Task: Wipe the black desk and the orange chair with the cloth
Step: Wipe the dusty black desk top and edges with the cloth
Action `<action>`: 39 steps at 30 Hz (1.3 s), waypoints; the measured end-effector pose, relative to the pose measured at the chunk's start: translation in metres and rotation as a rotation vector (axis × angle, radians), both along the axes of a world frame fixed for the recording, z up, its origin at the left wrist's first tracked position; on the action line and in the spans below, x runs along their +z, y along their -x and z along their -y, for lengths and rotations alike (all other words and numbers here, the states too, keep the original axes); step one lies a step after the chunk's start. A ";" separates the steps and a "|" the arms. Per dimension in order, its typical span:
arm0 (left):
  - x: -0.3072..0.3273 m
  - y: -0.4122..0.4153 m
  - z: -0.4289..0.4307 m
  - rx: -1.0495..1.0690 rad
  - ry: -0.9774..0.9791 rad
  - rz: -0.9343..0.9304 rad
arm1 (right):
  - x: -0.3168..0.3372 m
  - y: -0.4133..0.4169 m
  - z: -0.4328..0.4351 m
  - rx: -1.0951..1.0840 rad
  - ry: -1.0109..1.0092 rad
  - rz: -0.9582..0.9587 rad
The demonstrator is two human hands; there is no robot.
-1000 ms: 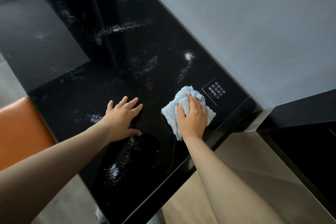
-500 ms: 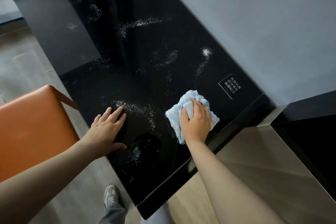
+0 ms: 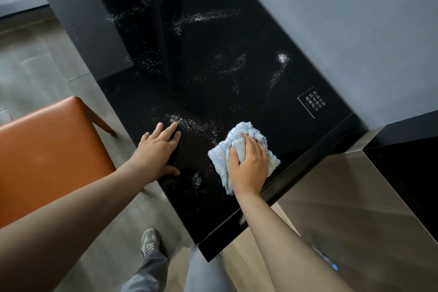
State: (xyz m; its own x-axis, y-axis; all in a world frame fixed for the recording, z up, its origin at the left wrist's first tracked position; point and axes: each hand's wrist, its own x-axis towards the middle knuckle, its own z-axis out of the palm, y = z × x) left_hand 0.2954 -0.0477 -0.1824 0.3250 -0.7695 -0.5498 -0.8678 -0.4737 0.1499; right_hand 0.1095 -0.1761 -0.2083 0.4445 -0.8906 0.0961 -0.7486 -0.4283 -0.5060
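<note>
A: Cloth (image 3: 220, 159) is on the black tabletop (image 3: 213, 66), near corner, close to the front edge. Your right hand (image 3: 248, 168) presses it down, fingers curled over the top, thumb pinching a fold.

B: Change over the last second: the cloth was right against the label (image 3: 312, 102). Now it is well apart from it, pulled back toward you.

A: Your left hand (image 3: 158, 149) moved too. It was further in; now it lies flat at the chair-side edge, fingers straight, thumb out, holding nothing.

B: The powder streak (image 3: 189, 123) starts just past your left fingertips and runs toward the cloth. Not wiped yet.

A: The strip between label and cloth shows no powder. My read: one pull stroke done, little else.

B: More powder further up the tabletop, untouched. The orange chair (image 3: 47, 149) is beside the tabletop on your left, with no hand on it.

A: Judgement: early in the task. Sweep left into that streak next, and watch that you don't push powder off the edge.
</note>
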 end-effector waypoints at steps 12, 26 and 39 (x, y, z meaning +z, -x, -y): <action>0.010 -0.012 -0.021 -0.041 0.128 -0.133 | -0.003 -0.002 -0.065 -0.022 0.024 -0.004; -0.003 -0.018 -0.073 -0.036 0.052 -0.069 | -0.003 -0.005 -0.123 -0.029 0.011 0.002; 0.002 -0.026 -0.067 -0.077 -0.034 -0.061 | 0.004 -0.003 -0.177 0.040 -0.042 -0.018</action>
